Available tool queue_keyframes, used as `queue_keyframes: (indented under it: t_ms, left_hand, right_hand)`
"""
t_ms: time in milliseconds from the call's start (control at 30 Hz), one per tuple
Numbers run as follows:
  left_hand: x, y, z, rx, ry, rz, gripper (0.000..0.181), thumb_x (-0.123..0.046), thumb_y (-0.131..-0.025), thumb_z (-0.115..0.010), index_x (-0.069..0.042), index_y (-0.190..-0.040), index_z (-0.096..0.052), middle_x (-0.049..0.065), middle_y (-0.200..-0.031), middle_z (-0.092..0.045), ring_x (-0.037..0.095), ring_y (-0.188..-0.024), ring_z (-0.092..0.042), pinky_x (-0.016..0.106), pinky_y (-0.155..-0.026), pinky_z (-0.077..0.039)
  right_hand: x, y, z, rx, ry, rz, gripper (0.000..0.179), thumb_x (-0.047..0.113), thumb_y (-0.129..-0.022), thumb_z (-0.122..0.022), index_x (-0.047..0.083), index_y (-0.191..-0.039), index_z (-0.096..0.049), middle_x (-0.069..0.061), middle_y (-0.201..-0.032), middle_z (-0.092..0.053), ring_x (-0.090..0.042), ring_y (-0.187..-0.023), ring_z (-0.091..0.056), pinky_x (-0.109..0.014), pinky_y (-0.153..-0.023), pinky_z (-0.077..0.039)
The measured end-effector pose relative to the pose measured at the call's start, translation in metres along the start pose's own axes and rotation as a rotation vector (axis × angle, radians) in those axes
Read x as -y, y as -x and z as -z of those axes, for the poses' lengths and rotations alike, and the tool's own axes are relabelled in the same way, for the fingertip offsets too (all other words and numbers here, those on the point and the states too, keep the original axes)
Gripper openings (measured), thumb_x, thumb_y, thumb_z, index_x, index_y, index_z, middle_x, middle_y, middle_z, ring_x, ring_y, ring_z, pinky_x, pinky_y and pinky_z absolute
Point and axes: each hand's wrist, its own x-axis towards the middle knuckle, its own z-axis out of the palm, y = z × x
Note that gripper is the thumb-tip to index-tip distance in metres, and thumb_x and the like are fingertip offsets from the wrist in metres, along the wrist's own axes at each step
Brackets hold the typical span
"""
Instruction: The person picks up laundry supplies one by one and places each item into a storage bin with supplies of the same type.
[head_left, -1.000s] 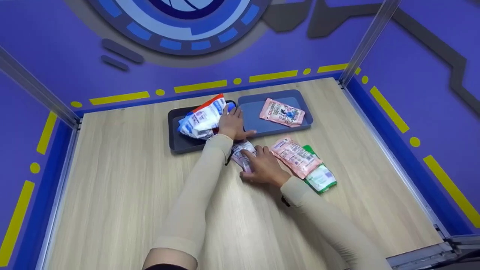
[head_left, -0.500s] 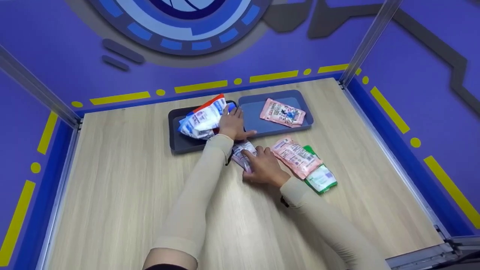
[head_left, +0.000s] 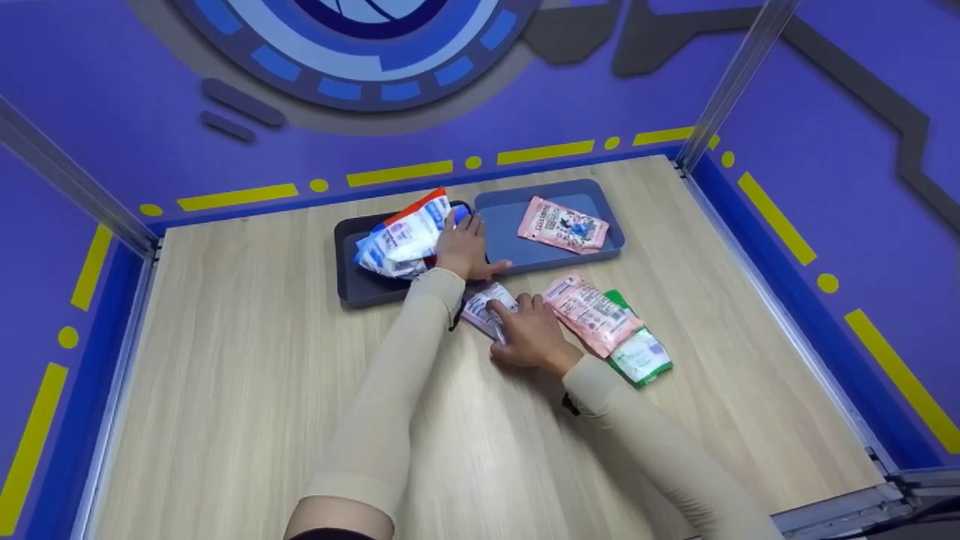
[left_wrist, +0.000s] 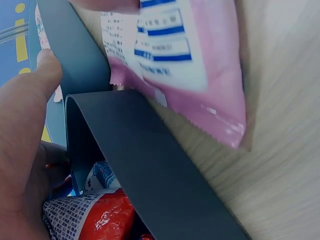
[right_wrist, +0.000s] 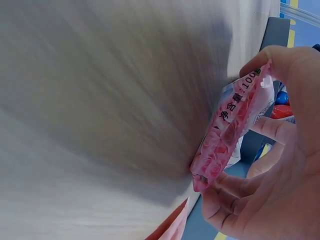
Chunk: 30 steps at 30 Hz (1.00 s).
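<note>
My right hand (head_left: 532, 334) grips a pink and white packet (head_left: 484, 306) on the table in front of the trays. The right wrist view shows thumb and fingers around this packet (right_wrist: 225, 132), its rose-printed end facing the camera. My left hand (head_left: 463, 247) lies with fingers spread over the right end of the dark tray (head_left: 375, 296), thumb stretched toward the blue-grey tray (head_left: 502, 232). Under and beside that hand are several packets, among them a white, blue and red packet (head_left: 409, 236). In the left wrist view, a red packet (left_wrist: 110, 215) sits inside the dark tray's wall.
A pink packet (head_left: 566, 225) lies in the blue-grey tray. Right of my right hand, another pink packet (head_left: 596, 315) overlaps a green and white packet (head_left: 643, 358) on the wooden table (head_left: 247, 375). Blue-purple panels (head_left: 225, 157) enclose the back and sides.
My right hand's thumb has shifted slightly right along the near end of the packet, and the packet has tilted a little. My left hand stays in place.
</note>
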Motion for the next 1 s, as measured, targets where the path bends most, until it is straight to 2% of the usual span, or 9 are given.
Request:
queue_keyframes:
  t_ms: [267, 400, 467, 567, 700, 1000]
  left_hand:
    - [-0.001, 0.001, -0.001, -0.009, 0.0, 0.008, 0.109, -0.087, -0.091, -0.028, -0.007, -0.164, -0.02, 0.008, -0.171, -0.018, 0.024, -0.158, -0.015, 0.05, -0.126, 0.005]
    - [-0.001, -0.001, -0.003, -0.002, -0.007, 0.01, 0.109, -0.087, -0.091, -0.027, -0.007, -0.165, -0.02, 0.008, -0.171, -0.017, 0.024, -0.158, -0.014, 0.051, -0.126, 0.005]
    - [-0.001, -0.002, -0.003, -0.002, -0.008, 0.01, 0.109, -0.087, -0.091, -0.027, -0.008, -0.165, -0.02, 0.008, -0.171, -0.017, 0.024, -0.158, -0.014, 0.051, -0.126, 0.005]
    - [-0.001, -0.003, -0.003, -0.003, -0.011, 0.011, 0.109, -0.088, -0.09, -0.027, -0.008, -0.165, -0.019, 0.007, -0.171, -0.017, 0.023, -0.158, -0.015, 0.051, -0.126, 0.005]
    - [0.0, -0.003, -0.002, 0.003, -0.014, 0.009, 0.111, -0.088, -0.09, -0.026, -0.008, -0.165, -0.018, 0.008, -0.172, -0.016, 0.023, -0.158, -0.014, 0.051, -0.126, 0.005]
    - [0.0, 0.002, 0.001, -0.02, 0.003, -0.001, 0.108, -0.086, -0.091, -0.029, -0.007, -0.164, -0.021, 0.009, -0.171, -0.018, 0.025, -0.157, -0.016, 0.05, -0.126, 0.004]
  right_hand:
    - [-0.005, 0.001, 0.002, 0.072, -0.055, -0.043, 0.072, 0.04, -0.082, -0.076, 0.024, -0.149, -0.053, -0.023, -0.123, -0.056, -0.038, -0.108, -0.051, -0.054, -0.094, -0.044]
    - [-0.007, 0.001, 0.005, 0.086, -0.068, -0.053, 0.072, 0.04, -0.082, -0.079, 0.025, -0.148, -0.054, -0.021, -0.125, -0.055, -0.036, -0.108, -0.05, -0.053, -0.094, -0.044]
    - [-0.009, 0.002, 0.008, 0.085, -0.074, -0.051, 0.072, 0.038, -0.081, -0.08, 0.025, -0.147, -0.054, -0.02, -0.126, -0.055, -0.036, -0.107, -0.05, -0.052, -0.094, -0.044]
    - [-0.012, 0.004, 0.011, 0.052, -0.055, -0.014, 0.067, 0.035, -0.079, -0.08, 0.024, -0.142, -0.058, -0.019, -0.118, -0.057, -0.036, -0.102, -0.051, -0.052, -0.086, -0.045]
    - [-0.016, 0.006, 0.015, 0.048, -0.046, 0.007, 0.063, 0.033, -0.078, -0.081, 0.025, -0.137, -0.061, -0.017, -0.112, -0.057, -0.035, -0.098, -0.051, -0.052, -0.082, -0.044]
    - [-0.025, 0.009, 0.023, 0.062, -0.009, 0.026, 0.062, 0.03, -0.077, -0.083, 0.026, -0.136, -0.064, -0.018, -0.112, -0.058, -0.036, -0.099, -0.051, -0.055, -0.083, -0.043]
